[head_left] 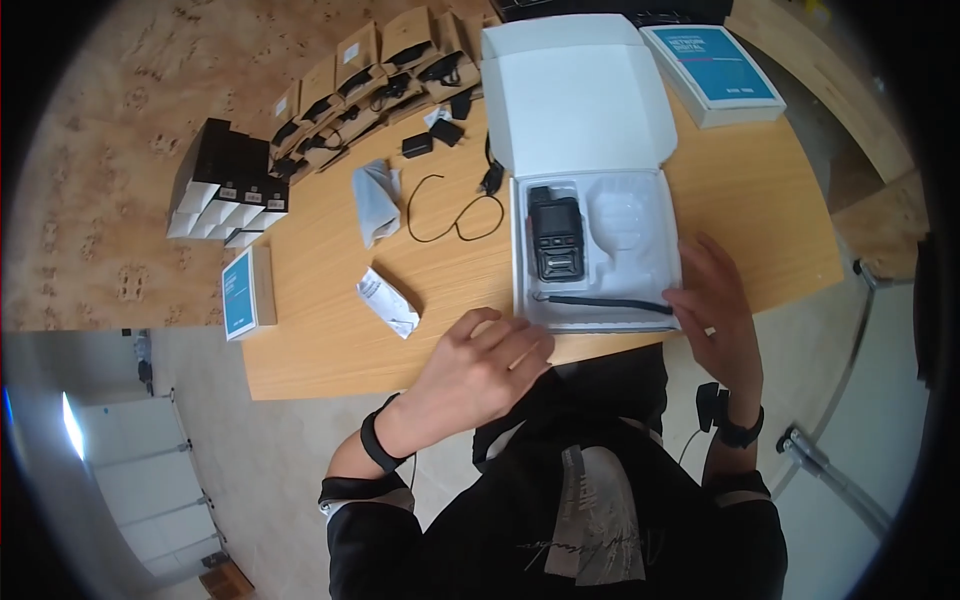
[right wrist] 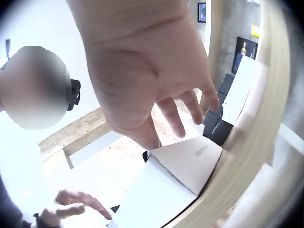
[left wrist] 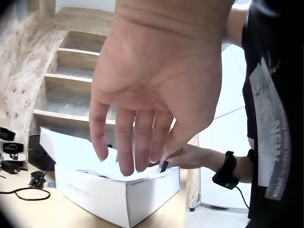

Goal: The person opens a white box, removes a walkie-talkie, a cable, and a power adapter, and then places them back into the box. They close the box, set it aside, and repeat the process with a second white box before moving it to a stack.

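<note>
A white box [head_left: 596, 325] lies with its lid raised. Its left compartment holds a black handheld radio [head_left: 556, 235]; the right moulded recess [head_left: 620, 222] is bare. A black strap [head_left: 605, 303] runs along the front of the tray. My right hand [head_left: 715, 305] is at the box's right edge, its thumb touching the strap's end and its loosely extended fingers outside the wall. My left hand [head_left: 480, 370] hovers by the front left corner, palm down, fingers relaxed and holding nothing. In the left wrist view, those fingers overlap the box [left wrist: 95, 192].
Left of the box lie a thin black cable [head_left: 455, 232], a grey pouch [head_left: 376, 203], a white packet [head_left: 388, 302] and black adapters [head_left: 417, 146]. Brown packets [head_left: 357, 55] line the back left. Blue-and-white boxes stand at the left [head_left: 248, 293] and back right [head_left: 713, 75].
</note>
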`<action>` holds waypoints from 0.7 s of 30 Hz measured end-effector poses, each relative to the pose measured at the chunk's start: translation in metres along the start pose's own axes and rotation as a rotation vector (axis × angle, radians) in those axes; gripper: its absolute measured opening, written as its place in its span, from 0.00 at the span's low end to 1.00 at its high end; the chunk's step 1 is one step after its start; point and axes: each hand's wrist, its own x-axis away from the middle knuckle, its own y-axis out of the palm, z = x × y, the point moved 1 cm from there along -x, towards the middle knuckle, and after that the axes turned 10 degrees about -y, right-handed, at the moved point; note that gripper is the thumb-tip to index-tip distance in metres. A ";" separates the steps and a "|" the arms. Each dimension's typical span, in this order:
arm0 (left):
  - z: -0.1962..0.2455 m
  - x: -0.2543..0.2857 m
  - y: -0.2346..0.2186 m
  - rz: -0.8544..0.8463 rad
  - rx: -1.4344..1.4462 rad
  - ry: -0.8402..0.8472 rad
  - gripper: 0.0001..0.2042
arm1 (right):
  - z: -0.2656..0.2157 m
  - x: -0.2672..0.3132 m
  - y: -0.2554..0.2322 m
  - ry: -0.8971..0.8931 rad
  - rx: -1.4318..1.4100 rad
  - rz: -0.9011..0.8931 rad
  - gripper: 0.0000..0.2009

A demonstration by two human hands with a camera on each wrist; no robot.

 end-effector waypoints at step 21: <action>-0.141 -0.028 0.039 -0.061 -0.164 -0.492 0.10 | -0.040 -0.013 0.029 -0.102 0.294 -0.049 0.09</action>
